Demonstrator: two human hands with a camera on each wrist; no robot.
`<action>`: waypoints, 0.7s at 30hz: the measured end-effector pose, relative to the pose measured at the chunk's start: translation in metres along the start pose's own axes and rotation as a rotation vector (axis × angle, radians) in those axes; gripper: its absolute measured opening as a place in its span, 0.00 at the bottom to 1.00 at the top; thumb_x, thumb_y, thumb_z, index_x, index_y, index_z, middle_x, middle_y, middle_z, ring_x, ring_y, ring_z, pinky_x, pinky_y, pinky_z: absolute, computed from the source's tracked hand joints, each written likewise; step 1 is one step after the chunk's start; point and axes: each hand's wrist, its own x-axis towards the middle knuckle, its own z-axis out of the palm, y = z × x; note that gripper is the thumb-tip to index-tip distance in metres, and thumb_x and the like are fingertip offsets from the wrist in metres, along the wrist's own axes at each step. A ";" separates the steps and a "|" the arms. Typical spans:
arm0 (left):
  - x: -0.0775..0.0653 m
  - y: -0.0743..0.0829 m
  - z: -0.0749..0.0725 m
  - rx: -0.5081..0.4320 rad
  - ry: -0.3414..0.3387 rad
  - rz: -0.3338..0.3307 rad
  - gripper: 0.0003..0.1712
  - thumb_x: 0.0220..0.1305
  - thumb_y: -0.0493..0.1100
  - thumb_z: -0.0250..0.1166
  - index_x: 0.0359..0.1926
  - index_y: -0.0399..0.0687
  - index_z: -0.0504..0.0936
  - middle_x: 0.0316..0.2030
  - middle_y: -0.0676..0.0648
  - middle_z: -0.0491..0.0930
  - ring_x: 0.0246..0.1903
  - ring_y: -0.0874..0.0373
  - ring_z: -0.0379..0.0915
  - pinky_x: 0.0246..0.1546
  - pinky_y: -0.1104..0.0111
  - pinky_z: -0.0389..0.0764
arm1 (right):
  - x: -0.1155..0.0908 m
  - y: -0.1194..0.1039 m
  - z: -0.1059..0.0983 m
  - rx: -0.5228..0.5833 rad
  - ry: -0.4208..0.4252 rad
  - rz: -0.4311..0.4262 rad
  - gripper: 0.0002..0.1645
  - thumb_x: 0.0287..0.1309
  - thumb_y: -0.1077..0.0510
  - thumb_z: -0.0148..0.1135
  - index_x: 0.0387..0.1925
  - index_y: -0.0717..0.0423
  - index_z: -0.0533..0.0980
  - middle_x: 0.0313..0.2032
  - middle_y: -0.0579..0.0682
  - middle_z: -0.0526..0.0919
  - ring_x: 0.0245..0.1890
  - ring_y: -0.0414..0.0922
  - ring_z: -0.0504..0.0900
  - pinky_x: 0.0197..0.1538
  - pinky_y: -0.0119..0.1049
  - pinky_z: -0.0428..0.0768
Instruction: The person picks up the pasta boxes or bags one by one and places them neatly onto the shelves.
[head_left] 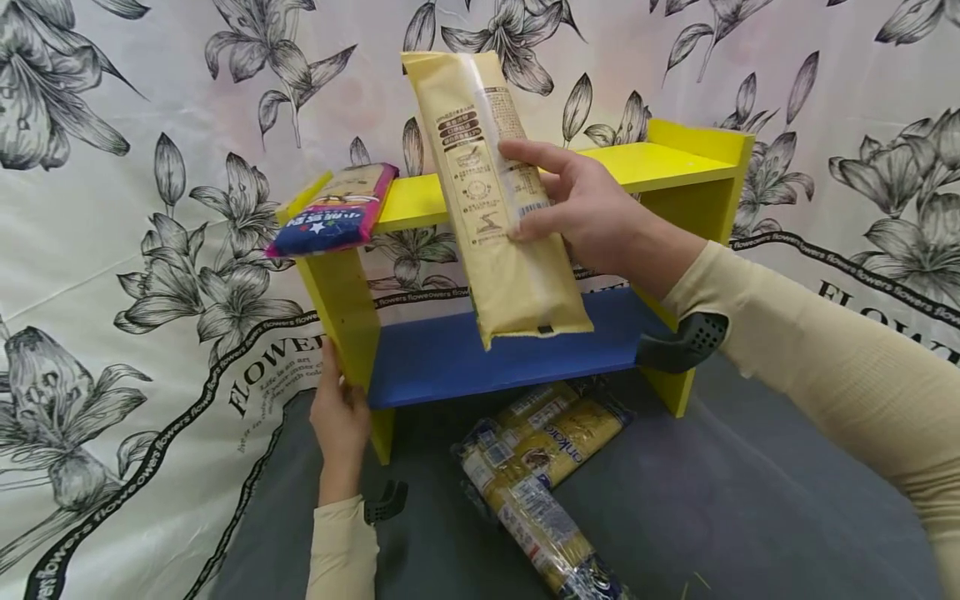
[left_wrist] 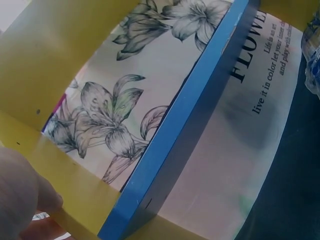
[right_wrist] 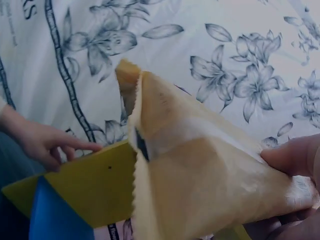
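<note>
My right hand (head_left: 581, 204) grips a long tan packet (head_left: 517, 275) by its right edge, holding it before the shelf's yellow top board. Printed text, small icons and a barcode cover the near face. In the right wrist view the packet's crimped end (right_wrist: 137, 180) points away from the thumb. Low on the left, my left hand (head_left: 341, 417) holds the yellow side panel (head_left: 341, 308) of the small shelf, its thumb (left_wrist: 30, 185) against the panel. A pink and blue packet (head_left: 333, 212) lies on the left end of the top board, overhanging the front edge.
A blue lower board (head_left: 510, 346) spans the shelf. Clear-wrapped pasta packs (head_left: 566, 442) lie on the dark grey tabletop (head_left: 750, 500) under and before it. Behind hangs a flower-printed cloth (head_left: 180, 275). Raised yellow ends (head_left: 701, 137) border the top board.
</note>
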 end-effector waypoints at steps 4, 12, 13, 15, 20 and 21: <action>0.000 0.001 0.000 0.006 -0.003 -0.009 0.47 0.62 0.20 0.55 0.80 0.49 0.57 0.67 0.30 0.73 0.52 0.30 0.81 0.40 0.40 0.84 | 0.017 -0.011 0.011 0.103 0.093 0.097 0.52 0.59 0.81 0.55 0.77 0.38 0.63 0.71 0.58 0.68 0.60 0.55 0.79 0.46 0.41 0.89; -0.002 0.000 0.002 0.003 0.020 0.020 0.51 0.61 0.18 0.55 0.81 0.53 0.56 0.64 0.29 0.75 0.50 0.30 0.81 0.39 0.41 0.84 | 0.044 -0.021 0.021 0.277 0.183 0.209 0.49 0.62 0.81 0.52 0.75 0.37 0.64 0.74 0.51 0.67 0.69 0.53 0.75 0.66 0.47 0.79; -0.002 0.000 0.002 0.002 0.019 0.019 0.51 0.61 0.18 0.55 0.81 0.53 0.56 0.64 0.29 0.75 0.51 0.30 0.81 0.39 0.41 0.84 | 0.048 -0.022 0.022 0.302 0.188 0.215 0.49 0.63 0.81 0.52 0.76 0.37 0.64 0.74 0.50 0.66 0.70 0.52 0.74 0.68 0.47 0.77; -0.002 0.000 0.002 0.002 0.016 0.014 0.50 0.61 0.19 0.55 0.81 0.53 0.56 0.64 0.29 0.75 0.52 0.30 0.81 0.40 0.41 0.84 | 0.055 -0.023 0.022 0.334 0.190 0.227 0.48 0.64 0.80 0.51 0.77 0.37 0.62 0.77 0.48 0.63 0.71 0.51 0.72 0.70 0.46 0.74; 0.000 0.001 0.001 0.005 0.011 -0.009 0.47 0.62 0.20 0.56 0.80 0.49 0.58 0.65 0.30 0.75 0.53 0.30 0.80 0.41 0.41 0.84 | 0.073 -0.023 0.024 0.373 0.189 0.272 0.45 0.68 0.76 0.50 0.78 0.37 0.59 0.80 0.45 0.54 0.75 0.47 0.66 0.73 0.39 0.71; 0.000 0.001 0.001 0.006 0.010 -0.012 0.47 0.62 0.20 0.56 0.80 0.49 0.58 0.64 0.30 0.75 0.53 0.30 0.80 0.41 0.41 0.84 | 0.076 -0.022 0.024 0.376 0.193 0.281 0.45 0.69 0.75 0.50 0.78 0.37 0.59 0.80 0.45 0.54 0.75 0.46 0.66 0.73 0.38 0.70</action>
